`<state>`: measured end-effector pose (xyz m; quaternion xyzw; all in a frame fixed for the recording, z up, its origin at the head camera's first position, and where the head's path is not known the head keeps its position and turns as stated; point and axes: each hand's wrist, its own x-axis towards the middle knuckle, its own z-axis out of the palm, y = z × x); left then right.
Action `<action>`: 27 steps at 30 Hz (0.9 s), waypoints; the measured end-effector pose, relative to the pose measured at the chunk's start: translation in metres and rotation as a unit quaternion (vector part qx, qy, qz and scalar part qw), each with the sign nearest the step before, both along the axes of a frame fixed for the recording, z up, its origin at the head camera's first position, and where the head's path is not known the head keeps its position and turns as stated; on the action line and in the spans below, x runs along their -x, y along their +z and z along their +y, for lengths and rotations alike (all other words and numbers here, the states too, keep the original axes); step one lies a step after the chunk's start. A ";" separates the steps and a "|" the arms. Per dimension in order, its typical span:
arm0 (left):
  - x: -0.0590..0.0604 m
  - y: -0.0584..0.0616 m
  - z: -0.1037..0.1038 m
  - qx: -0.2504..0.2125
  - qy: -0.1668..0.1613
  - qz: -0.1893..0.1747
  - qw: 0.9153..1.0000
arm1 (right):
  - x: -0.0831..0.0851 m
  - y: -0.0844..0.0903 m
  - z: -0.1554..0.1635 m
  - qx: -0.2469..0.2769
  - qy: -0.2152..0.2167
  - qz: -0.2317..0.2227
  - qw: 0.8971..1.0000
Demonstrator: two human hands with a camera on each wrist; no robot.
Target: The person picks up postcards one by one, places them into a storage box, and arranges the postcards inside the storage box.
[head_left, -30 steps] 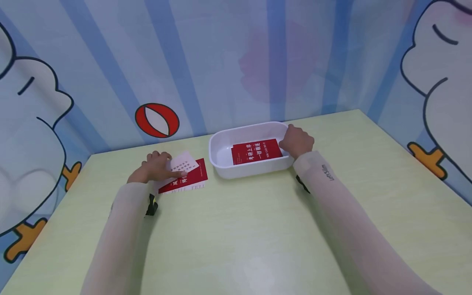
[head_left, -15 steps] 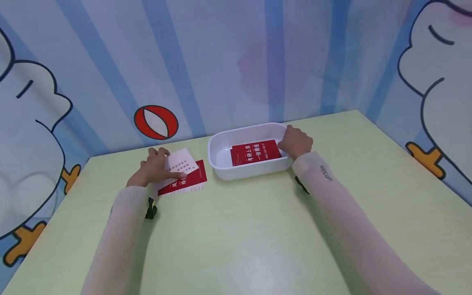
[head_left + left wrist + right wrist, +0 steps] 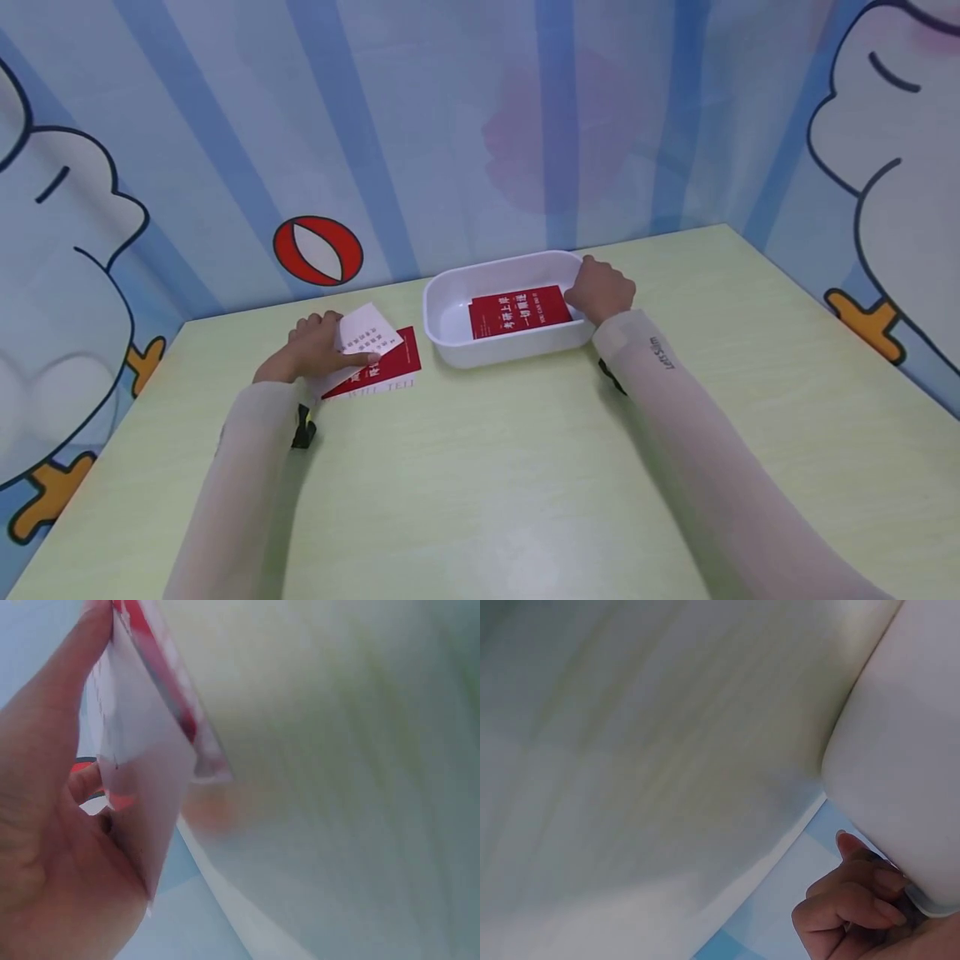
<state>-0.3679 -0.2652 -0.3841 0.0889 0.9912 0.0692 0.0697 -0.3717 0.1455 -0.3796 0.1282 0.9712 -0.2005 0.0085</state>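
My left hand (image 3: 311, 350) pinches a white card (image 3: 362, 341) and holds it tilted up off the red card (image 3: 386, 372) lying on the table. In the left wrist view the thumb and fingers (image 3: 45, 787) grip that white card (image 3: 142, 757) by its edge. My right hand (image 3: 600, 289) grips the right rim of a white tray (image 3: 450, 283), in which another red card (image 3: 520, 310) lies flat. The right wrist view shows curled fingers (image 3: 851, 900) at the tray's rim (image 3: 907, 780).
The pale green table (image 3: 487, 483) is boxed in by cartoon-patterned walls (image 3: 450, 125) at the back and both sides. A red and white ball figure (image 3: 318, 251) is printed on the back wall.
My left hand has raised the white card a little more off the red card. The right hand and the tray have stayed where they were.
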 end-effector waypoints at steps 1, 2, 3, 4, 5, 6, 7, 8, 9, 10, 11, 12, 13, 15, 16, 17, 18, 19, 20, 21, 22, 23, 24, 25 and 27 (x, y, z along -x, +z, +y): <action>0.000 0.000 -0.001 -0.001 -0.001 -0.001 1.000 | 0.001 0.000 0.000 -0.001 0.000 0.002 1.000; 0.000 0.001 -0.001 -0.002 -0.001 -0.002 1.000 | 0.001 0.000 0.000 -0.001 0.000 0.003 1.000; 0.000 0.001 -0.001 -0.003 0.001 -0.003 1.000 | 0.001 0.000 0.000 -0.001 0.000 0.003 1.000; 0.000 0.002 -0.001 -0.005 0.002 -0.004 1.000 | 0.002 0.000 0.000 -0.001 0.000 0.004 1.000; 0.000 0.003 -0.002 -0.008 0.004 -0.004 1.000 | 0.002 0.000 0.000 0.000 0.000 0.004 1.000; 0.000 0.005 -0.002 -0.011 0.006 -0.003 1.000 | 0.002 0.000 0.000 0.000 0.000 0.004 1.000; 0.001 0.006 -0.002 -0.016 0.006 -0.001 1.000 | 0.002 0.000 0.000 0.000 0.000 0.004 1.000; 0.002 0.007 -0.002 -0.021 0.007 0.002 1.000 | 0.002 0.000 0.000 0.000 0.001 0.004 1.000; 0.002 0.008 -0.002 -0.027 0.007 0.005 1.000 | 0.002 0.000 0.000 -0.001 0.001 0.004 1.000; 0.003 0.009 -0.002 -0.033 0.006 0.009 0.999 | 0.002 0.000 0.000 -0.001 0.001 0.004 1.000; 0.003 0.009 -0.002 -0.039 0.005 0.012 0.999 | 0.003 0.000 0.000 0.000 0.001 0.005 1.000; 0.003 0.010 -0.001 -0.047 0.005 0.016 0.999 | 0.002 0.000 0.000 0.000 0.001 0.005 1.000; 0.004 0.010 -0.001 -0.054 0.005 0.020 0.998 | 0.002 0.000 0.000 0.002 0.001 0.006 1.000; 0.004 0.011 0.000 -0.068 0.006 0.027 0.997 | 0.002 0.001 0.000 0.003 0.002 0.007 1.000; 0.004 0.011 0.001 -0.076 0.009 0.030 0.997 | 0.002 0.001 0.000 0.004 0.002 0.006 1.000; 0.004 0.011 0.002 -0.086 0.013 0.032 0.996 | 0.002 0.001 0.000 0.005 0.003 0.007 1.000; 0.005 0.012 0.003 -0.094 0.019 0.034 0.995 | 0.002 0.002 0.000 0.004 0.004 0.006 1.000; 0.005 0.013 0.004 -0.101 0.022 0.035 0.994 | 0.001 0.002 0.000 0.003 0.005 0.005 1.000; 0.005 0.014 0.005 -0.110 0.026 0.035 0.993 | 0.001 0.002 0.000 0.003 0.005 0.005 1.000; 0.005 0.015 0.006 -0.119 0.030 0.036 0.992 | 0.001 0.002 0.000 0.003 0.005 0.005 1.000; 0.005 0.016 0.008 -0.128 0.032 0.037 0.991 | 0.001 0.002 0.000 0.003 0.005 0.005 1.000; 0.005 0.017 0.009 -0.136 0.031 0.039 0.989 | 0.001 0.002 0.000 0.003 0.004 0.006 1.000; 0.006 0.018 0.010 -0.142 0.029 0.042 0.989 | 0.001 0.002 0.000 0.004 0.004 0.006 1.000; 0.006 0.019 0.012 -0.149 0.026 0.045 0.988 | 0.001 0.002 0.000 0.005 0.003 0.006 1.000; 0.007 0.019 0.014 -0.159 0.022 0.050 0.986 | 0.000 0.002 0.000 0.006 0.003 0.007 1.000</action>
